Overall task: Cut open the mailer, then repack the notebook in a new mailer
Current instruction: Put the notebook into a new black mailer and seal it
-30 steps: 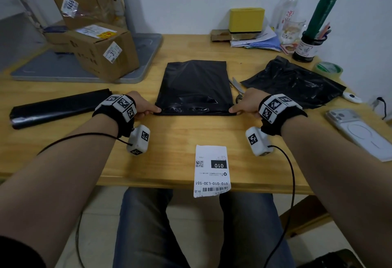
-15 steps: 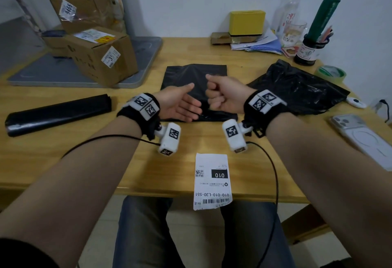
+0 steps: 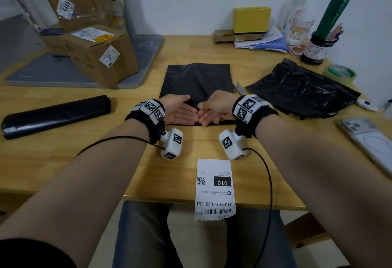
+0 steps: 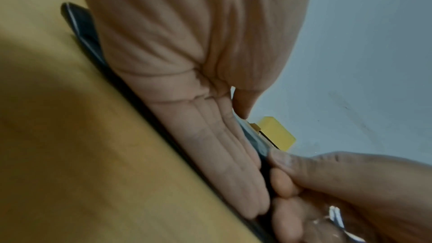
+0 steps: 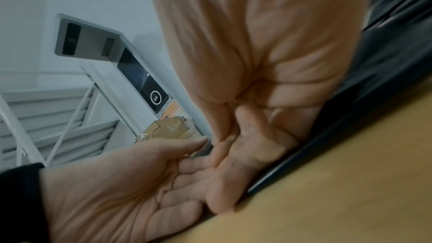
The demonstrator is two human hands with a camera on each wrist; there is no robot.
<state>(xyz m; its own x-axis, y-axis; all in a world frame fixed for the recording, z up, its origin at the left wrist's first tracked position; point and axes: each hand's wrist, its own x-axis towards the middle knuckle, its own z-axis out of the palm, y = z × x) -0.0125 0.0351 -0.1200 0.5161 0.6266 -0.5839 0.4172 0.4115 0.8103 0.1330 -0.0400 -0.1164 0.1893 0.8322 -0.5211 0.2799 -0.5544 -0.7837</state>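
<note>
A flat black mailer lies in the middle of the wooden table. My left hand and right hand rest on its near edge, palms turned up and inward, fingers straight, fingertips meeting at the middle. Neither hand holds anything. The left wrist view has my left hand lying edge-on along the mailer's black rim. In the right wrist view the right hand touches the left hand. A crumpled black mailer lies to the right. No notebook shows.
A shipping label hangs over the table's front edge. At the left is a roll of black bags, with cardboard boxes on a grey tray behind it. Scissors peek out right of the mailer. A phone and tape roll lie at the right.
A second ago each hand pressed a near corner of the mailer. They lifted and came together, the right one curled, and now both lie open at the middle of the near edge.
</note>
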